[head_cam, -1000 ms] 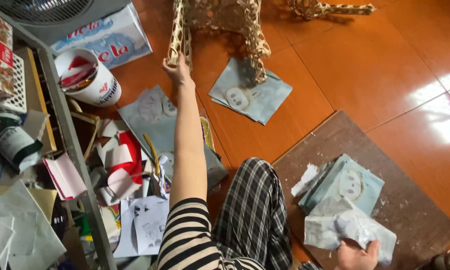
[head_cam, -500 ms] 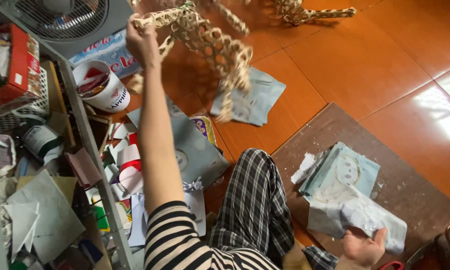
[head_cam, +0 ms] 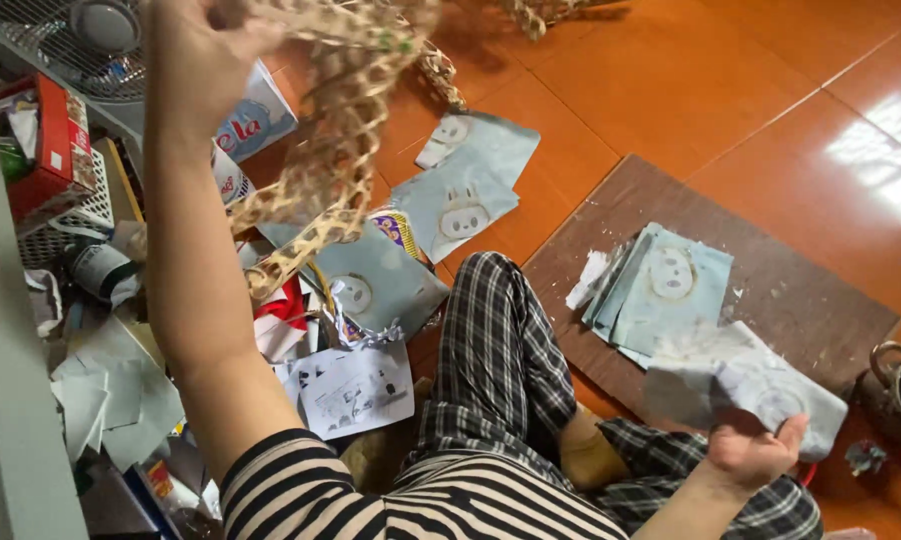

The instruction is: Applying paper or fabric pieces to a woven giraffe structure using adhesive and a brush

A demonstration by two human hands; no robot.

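Left hand: your left hand (head_cam: 195, 60) grips the woven lattice (head_cam: 340, 130), raised high.
Right hand: your right hand (head_cam: 755, 450) holds a crumpled paper sheet (head_cam: 745, 385) beside the board's (head_cam: 770, 290) near edge.

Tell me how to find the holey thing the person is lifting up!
Start at the orange floor and look to the top left, above the messy paper pile. There the left hand holds up a tan lattice, with strips dangling down. Unlike the flat blue-grey sheets around it, it is full of holes and hangs in the air.
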